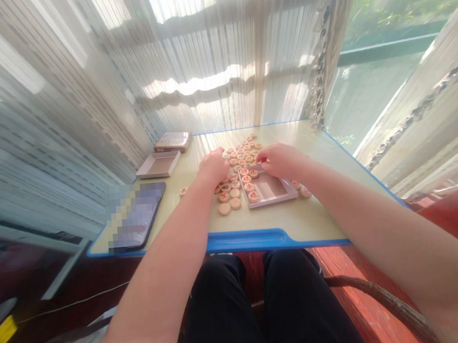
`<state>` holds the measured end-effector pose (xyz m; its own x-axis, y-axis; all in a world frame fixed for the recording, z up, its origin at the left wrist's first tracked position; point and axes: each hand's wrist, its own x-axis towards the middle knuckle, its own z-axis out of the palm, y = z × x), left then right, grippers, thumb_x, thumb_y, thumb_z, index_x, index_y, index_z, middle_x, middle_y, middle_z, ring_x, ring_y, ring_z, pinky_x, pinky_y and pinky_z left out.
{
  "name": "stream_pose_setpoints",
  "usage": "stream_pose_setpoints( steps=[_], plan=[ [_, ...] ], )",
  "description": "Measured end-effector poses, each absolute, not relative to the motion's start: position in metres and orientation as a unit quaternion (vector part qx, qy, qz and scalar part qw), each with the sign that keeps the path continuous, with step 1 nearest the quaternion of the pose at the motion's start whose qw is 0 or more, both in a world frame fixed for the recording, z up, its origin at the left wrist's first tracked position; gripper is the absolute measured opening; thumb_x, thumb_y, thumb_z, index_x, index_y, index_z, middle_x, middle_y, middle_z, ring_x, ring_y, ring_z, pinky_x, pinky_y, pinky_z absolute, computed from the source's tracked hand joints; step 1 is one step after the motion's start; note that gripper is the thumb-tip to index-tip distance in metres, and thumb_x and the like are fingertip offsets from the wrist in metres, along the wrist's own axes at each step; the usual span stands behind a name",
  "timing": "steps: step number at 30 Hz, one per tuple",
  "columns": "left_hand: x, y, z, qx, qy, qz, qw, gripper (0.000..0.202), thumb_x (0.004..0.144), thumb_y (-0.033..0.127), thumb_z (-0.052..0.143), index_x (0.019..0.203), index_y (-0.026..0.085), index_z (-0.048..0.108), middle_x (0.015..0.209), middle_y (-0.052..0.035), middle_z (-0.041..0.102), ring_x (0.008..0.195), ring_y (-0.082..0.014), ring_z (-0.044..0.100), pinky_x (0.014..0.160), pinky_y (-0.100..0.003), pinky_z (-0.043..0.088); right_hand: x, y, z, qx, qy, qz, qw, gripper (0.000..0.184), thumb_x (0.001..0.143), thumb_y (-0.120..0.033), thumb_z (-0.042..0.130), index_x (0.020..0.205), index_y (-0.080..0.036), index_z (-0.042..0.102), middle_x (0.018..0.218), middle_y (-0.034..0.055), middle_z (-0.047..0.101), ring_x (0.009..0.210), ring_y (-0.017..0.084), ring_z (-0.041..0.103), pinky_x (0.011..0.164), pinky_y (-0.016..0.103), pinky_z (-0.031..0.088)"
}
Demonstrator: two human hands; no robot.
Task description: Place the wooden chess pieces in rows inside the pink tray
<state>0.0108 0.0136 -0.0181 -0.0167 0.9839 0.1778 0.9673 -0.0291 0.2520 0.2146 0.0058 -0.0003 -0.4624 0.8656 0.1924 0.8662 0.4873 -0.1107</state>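
Note:
Many round wooden Chinese chess pieces [241,157] with red or dark characters lie in a loose heap on the table. A shallow open box [273,201] stands at the near right of the heap. Several red-marked chess pieces [249,187] line its left side, lying flat. My left hand [213,166] rests at the heap's left edge, fingers curled down and mostly hidden behind its back. Above the box's far rim, my right hand [279,159] has its thumb and fingers drawn together beside the pieces. Whatever lies between those fingertips cannot be made out.
An empty box lid [159,165] and a flat patterned box [173,141] sit at the table's far left. A tablet-like device [145,215], partly blurred out, lies nearer. A few chess pieces [305,192] show beside my right forearm. The table [185,217] has a blue edge; curtains hang behind.

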Motion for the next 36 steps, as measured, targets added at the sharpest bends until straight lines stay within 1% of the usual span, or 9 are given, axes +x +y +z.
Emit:
stream_pose_setpoints(
  steps=[5,10,12,16,21,26,30,34,36],
  plan=[
    [0.010,0.015,-0.019,0.717,0.675,0.173,0.013,0.037,0.086,0.024,0.042,0.117,0.021,0.062,0.118,-0.0097,0.062,0.110,-0.0254,0.056,0.095,-0.038,0.045,0.213,0.004,-0.001,-0.516,-0.852,0.005,0.087,0.030,0.078,-0.020,0.049,0.098,-0.024,0.071,0.106,0.0048,0.070,0.093,0.021,0.061,0.072,0.029,0.043],
    [0.010,0.019,-0.025,0.774,0.596,0.215,-0.001,0.026,0.080,0.021,0.051,0.090,0.025,0.074,0.117,-0.0009,0.063,0.115,-0.0216,0.051,0.103,-0.033,0.040,0.211,0.004,-0.003,-0.501,-0.860,0.017,0.091,0.028,0.079,-0.021,0.050,0.097,-0.024,0.071,0.103,0.0043,0.071,0.093,0.021,0.062,0.076,0.029,0.044],
    [0.011,0.019,-0.026,0.782,0.588,0.204,-0.006,0.026,0.078,0.019,0.051,0.086,0.025,0.075,0.114,-0.0005,0.065,0.113,-0.0216,0.052,0.102,-0.033,0.041,0.210,0.003,-0.003,-0.497,-0.863,0.019,0.090,0.027,0.080,-0.022,0.049,0.096,-0.025,0.072,0.102,0.0040,0.071,0.095,0.022,0.062,0.077,0.030,0.044],
    [0.010,0.017,-0.022,0.783,0.596,0.177,-0.010,0.029,0.077,0.020,0.050,0.092,0.023,0.075,0.095,-0.0038,0.069,0.100,-0.0223,0.057,0.093,-0.034,0.047,0.211,0.002,-0.004,-0.490,-0.867,0.013,0.089,0.028,0.083,-0.025,0.048,0.097,-0.026,0.072,0.102,0.0038,0.071,0.096,0.023,0.062,0.078,0.031,0.044],
    [0.010,0.015,-0.021,0.788,0.592,0.168,-0.003,0.036,0.074,0.015,0.049,0.099,0.025,0.073,0.101,-0.0033,0.068,0.104,-0.0225,0.056,0.093,-0.033,0.047,0.211,0.004,-0.005,-0.480,-0.872,0.009,0.092,0.026,0.085,-0.034,0.049,0.094,-0.025,0.072,0.100,0.0056,0.071,0.096,0.023,0.061,0.078,0.031,0.044],
    [0.010,0.015,-0.024,0.787,0.592,0.173,0.014,0.041,0.076,0.012,0.045,0.100,0.027,0.073,0.104,-0.0013,0.067,0.107,-0.0204,0.055,0.095,-0.031,0.046,0.212,0.006,-0.004,-0.498,-0.862,0.022,0.095,0.025,0.082,-0.027,0.051,0.096,-0.026,0.072,0.102,0.0038,0.071,0.094,0.022,0.062,0.076,0.030,0.044],
    [0.009,0.017,-0.025,0.794,0.584,0.167,0.000,0.035,0.079,0.019,0.047,0.101,0.026,0.073,0.102,-0.0022,0.068,0.104,-0.0215,0.056,0.096,-0.032,0.046,0.216,0.010,-0.002,-0.538,-0.833,0.032,0.126,0.029,0.081,-0.027,0.052,0.104,-0.026,0.070,0.108,0.0029,0.070,0.093,0.020,0.061,0.073,0.028,0.043],
    [0.008,0.019,-0.025,0.797,0.583,0.158,-0.009,0.033,0.080,0.022,0.048,0.102,0.026,0.073,0.101,-0.0025,0.069,0.102,-0.0218,0.057,0.095,-0.033,0.046,0.218,0.009,0.002,-0.519,-0.846,0.021,0.124,0.024,0.080,-0.033,0.054,0.093,-0.023,0.072,0.097,0.0036,0.071,0.088,0.020,0.061,0.068,0.027,0.042],
    [0.008,0.019,-0.025,0.798,0.582,0.157,-0.013,0.033,0.081,0.022,0.048,0.102,0.025,0.073,0.101,-0.0022,0.069,0.101,-0.0217,0.057,0.095,-0.032,0.046,0.217,0.005,0.005,-0.494,-0.862,0.031,0.111,0.023,0.078,-0.036,0.056,0.088,-0.024,0.073,0.090,0.0020,0.071,0.082,0.018,0.061,0.064,0.026,0.040]
  ],
)
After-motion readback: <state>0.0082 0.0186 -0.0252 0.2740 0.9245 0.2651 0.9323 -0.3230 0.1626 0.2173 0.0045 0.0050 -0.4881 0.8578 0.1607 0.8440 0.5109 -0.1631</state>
